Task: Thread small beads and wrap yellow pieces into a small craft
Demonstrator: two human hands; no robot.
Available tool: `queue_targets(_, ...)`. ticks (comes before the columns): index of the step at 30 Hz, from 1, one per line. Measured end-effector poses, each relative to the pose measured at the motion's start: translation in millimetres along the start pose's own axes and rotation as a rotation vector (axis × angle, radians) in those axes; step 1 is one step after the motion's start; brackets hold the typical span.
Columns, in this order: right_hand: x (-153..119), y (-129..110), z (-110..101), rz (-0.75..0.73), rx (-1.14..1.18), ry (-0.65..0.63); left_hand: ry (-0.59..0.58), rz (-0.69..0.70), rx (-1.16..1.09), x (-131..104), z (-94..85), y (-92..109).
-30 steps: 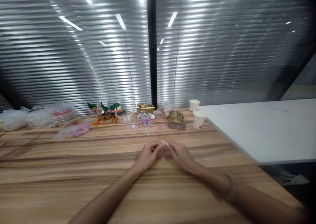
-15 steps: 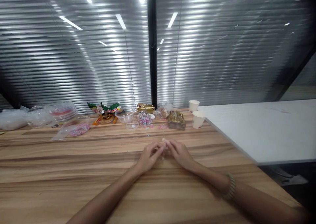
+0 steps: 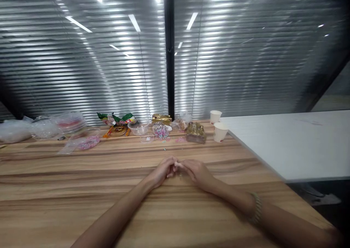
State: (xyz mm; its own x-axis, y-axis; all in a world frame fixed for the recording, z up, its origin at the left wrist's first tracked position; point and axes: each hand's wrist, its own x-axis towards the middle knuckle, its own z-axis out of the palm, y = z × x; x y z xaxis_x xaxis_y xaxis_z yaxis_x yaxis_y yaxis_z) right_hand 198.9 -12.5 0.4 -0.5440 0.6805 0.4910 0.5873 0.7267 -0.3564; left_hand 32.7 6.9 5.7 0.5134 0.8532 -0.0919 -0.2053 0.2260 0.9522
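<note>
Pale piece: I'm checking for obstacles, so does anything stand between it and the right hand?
Nothing visible does. The pale piece is at the fingertips of the right hand, close by the left hand; the nearer cup stands farther back.

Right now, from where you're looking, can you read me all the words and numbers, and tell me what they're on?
None can be read.
Green packet: printing too small and blurred.
Front paper cup: reddish mark, too blurred to read.
Small pale thing between left hand and right hand: no writing visible.
</note>
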Motion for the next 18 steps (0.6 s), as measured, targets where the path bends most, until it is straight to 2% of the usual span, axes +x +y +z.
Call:
queue_targets(8,1.7,-0.1,1.3,0.043,-0.194,-0.078,0.176,0.064,0.112,1.3,1.3,-3.7)
queue_targets(13,1.2,-0.3,-0.1,0.072,-0.204,-0.105,0.130,0.100,0.209,1.2,0.8,-3.5)
queue_targets(18,1.4,-1.7,-2.0,0.038,-0.189,-0.100,0.129,0.157,0.273,-0.5,2.6,-3.7)
